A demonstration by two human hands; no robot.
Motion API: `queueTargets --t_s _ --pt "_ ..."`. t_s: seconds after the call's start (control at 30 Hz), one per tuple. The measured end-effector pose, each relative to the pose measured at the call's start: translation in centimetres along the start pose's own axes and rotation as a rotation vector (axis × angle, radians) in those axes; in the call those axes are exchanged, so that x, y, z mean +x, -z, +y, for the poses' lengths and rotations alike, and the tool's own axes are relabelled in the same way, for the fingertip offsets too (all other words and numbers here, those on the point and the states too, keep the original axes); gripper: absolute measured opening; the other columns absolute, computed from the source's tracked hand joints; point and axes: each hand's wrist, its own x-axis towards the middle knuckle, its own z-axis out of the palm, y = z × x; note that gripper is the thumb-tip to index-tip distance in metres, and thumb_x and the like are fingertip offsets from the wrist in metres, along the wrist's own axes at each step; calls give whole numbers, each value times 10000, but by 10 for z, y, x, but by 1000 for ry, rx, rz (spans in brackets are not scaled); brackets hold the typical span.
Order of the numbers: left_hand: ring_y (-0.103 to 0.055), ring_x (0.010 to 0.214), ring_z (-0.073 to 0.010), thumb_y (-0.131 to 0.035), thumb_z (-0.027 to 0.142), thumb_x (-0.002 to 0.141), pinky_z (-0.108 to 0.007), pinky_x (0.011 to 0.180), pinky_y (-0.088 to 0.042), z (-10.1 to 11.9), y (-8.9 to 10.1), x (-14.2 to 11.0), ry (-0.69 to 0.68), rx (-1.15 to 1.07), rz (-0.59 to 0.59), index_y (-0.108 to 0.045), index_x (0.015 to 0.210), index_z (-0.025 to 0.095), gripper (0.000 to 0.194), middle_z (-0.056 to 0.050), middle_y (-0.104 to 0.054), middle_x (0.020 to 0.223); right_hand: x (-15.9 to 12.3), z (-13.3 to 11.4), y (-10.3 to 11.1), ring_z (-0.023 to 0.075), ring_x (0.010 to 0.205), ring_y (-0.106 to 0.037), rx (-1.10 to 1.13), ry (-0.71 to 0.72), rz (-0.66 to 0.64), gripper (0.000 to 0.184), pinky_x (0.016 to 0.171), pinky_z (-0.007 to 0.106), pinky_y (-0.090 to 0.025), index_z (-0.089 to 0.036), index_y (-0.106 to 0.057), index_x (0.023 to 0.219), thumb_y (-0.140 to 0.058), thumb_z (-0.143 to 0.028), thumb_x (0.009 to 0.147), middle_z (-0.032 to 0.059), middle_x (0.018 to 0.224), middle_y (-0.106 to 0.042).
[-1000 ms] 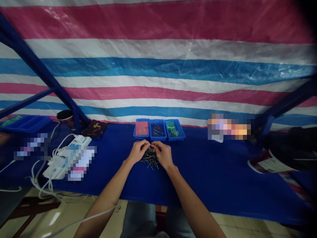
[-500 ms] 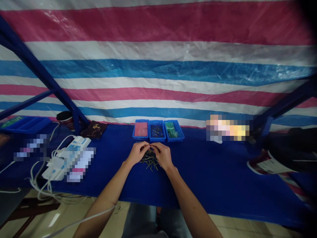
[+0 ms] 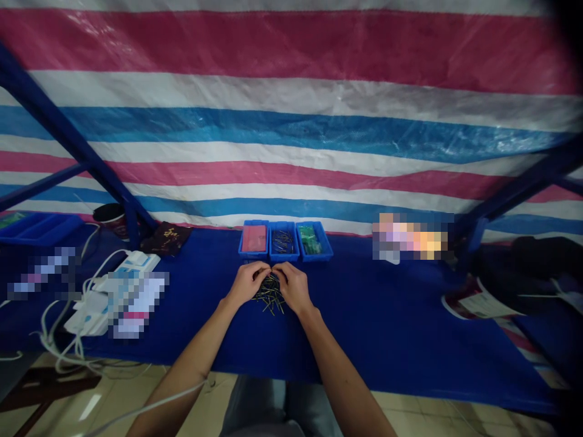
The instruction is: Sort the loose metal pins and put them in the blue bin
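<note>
My left hand [image 3: 249,282] and my right hand [image 3: 291,284] meet at the fingertips above a loose pile of thin dark and brassy pins [image 3: 269,297] on the blue table. Both hands are closed in a pinch; whatever sits between the fingers is too small to make out. Just beyond them stand three blue bins in a row. The left bin [image 3: 241,252] holds pink pieces [image 3: 254,238], the middle bin [image 3: 284,257] has thin dark pins [image 3: 283,241], and the right bin [image 3: 324,256] contains green pieces [image 3: 310,238].
On the left lie a white power strip [image 3: 132,267] with tangled cables [image 3: 50,340], a dark packet [image 3: 166,238] and a blue divided tray [image 3: 45,227]. A dark red and white tub [image 3: 483,300] is at the right. Striped sheeting [image 3: 291,139] hangs behind the table.
The view has shifted slightly, so the scene sits a little further left. Both hands stay pinched together over the pile, with hardly any movement.
</note>
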Motion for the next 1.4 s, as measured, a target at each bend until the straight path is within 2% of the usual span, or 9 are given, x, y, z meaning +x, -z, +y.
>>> queueTargets --t_s 0.37,0.6,0.87,1.1,1.4 --pt "-553 631 -122 -568 266 954 -227 635 -421 -1 1 -1 50 -4 2 -680 842 162 190 -18 -648 725 1 -2 0 185 793 -611 -45 -38 -51 208 721 285 -449 -208 -657 940 -465 -250 1009 49 830 -632" --pt "-550 623 -119 -570 278 954 -230 638 -425 -1 5 0 87 -11 24 -681 854 164 188 -17 -658 734 4 -5 5 201 917 -633 -15 -34 -47 210 818 312 -488 -227 -652 1140 -492 -253 1006 66 981 -671" --pt "-575 629 -124 -569 287 952 -229 635 -429 2 3 -1 32 -2 10 -676 846 164 195 -10 -668 717 3 -10 8 185 894 -649 -9 32 -11 206 812 296 -509 -239 -696 1055 -498 -233 998 55 963 -681" --pt "-596 644 -128 -571 308 950 -223 646 -440 2 4 1 47 -21 17 -686 855 163 207 -14 -692 741 3 -6 5 183 906 -650 18 32 4 159 813 283 -502 -236 -687 1040 -541 -243 978 47 979 -677" --pt "-592 627 -134 -578 347 944 -229 623 -438 0 4 3 55 -42 6 -694 819 155 258 -22 -688 708 2 -4 5 182 891 -646 43 6 11 208 814 297 -505 -231 -694 1033 -489 -253 1002 56 977 -678"
